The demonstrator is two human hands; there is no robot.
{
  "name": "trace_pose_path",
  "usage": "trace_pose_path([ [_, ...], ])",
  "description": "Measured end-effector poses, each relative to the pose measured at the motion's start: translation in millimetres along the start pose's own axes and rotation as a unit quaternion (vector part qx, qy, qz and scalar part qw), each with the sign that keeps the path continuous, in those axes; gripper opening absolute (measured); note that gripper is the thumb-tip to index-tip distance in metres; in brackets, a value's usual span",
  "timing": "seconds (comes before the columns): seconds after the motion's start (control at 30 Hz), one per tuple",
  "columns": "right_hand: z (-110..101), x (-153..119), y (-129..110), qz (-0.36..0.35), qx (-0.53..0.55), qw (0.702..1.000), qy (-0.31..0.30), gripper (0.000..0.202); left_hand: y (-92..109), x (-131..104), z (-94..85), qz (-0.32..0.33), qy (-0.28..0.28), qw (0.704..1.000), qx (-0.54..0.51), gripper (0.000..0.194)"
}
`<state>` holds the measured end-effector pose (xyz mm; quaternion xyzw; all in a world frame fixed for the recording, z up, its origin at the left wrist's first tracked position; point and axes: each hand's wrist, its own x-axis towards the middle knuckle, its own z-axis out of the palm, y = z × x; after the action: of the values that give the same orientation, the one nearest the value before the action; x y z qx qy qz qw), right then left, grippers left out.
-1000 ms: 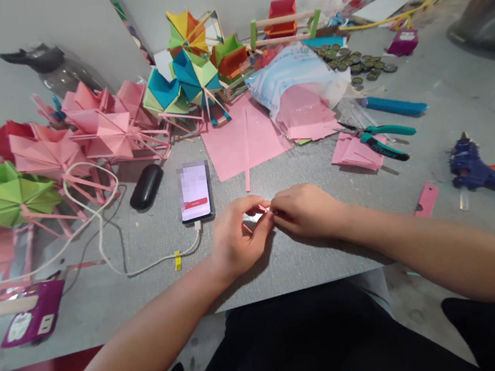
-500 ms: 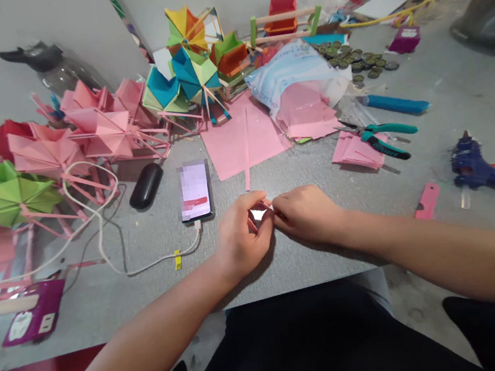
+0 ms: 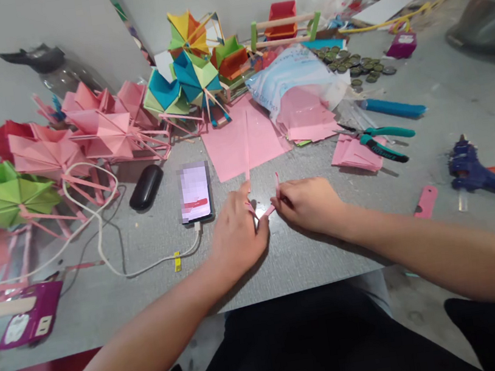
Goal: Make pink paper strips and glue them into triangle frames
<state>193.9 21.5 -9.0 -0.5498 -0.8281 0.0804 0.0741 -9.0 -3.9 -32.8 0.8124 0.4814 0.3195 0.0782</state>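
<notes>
Pinching a narrow, folded strip of pink paper [image 3: 270, 210] over the grey tabletop [image 3: 126, 307].
The right hand [image 3: 310, 204] closes its fingertips on the strip, which sits between both hands; the left hand [image 3: 236, 233] reaches a forefinger to the near end of a long, straight pink paper strip [image 3: 246, 149] lying across a flat pink sheet [image 3: 223, 146]. Whether the left grips anything, I cannot tell.

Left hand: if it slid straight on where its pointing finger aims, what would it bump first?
For the left hand, probably the long pink strip at its fingertip; whether they touch is hard to tell.
</notes>
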Motion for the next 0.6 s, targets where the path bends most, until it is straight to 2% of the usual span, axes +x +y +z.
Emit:
trace_pose_path([
  [0.07,0.5,1.3,1.2,0.003,0.003,1.000,-0.003,0.031,-4.9,2.1,-2.0,-0.008,-0.036,0.999,0.026,0.037],
  [0.1,0.8,1.5,1.4,0.001,0.005,1.000,-0.005,0.031,-6.7,3.4,-3.0,-0.013,-0.043,0.999,0.029,0.031],
  [0.33,2.4,-0.1,-1.1,-0.013,-0.017,1.000,-0.001,0.028,-2.1,10.6,-11.8,-0.088,-0.098,0.991,0.034,0.028],
  [0.47,3.6,0.0,-1.0,-0.056,-0.034,0.998,-0.003,0.029,-0.7,11.9,-13.2,-0.058,-0.106,0.992,0.047,0.015],
  [0.6,5.1,-0.3,0.6,-0.082,-0.048,0.995,0.007,0.030,-3.4,12.7,-12.7,-0.027,-0.106,0.993,0.040,0.019],
])
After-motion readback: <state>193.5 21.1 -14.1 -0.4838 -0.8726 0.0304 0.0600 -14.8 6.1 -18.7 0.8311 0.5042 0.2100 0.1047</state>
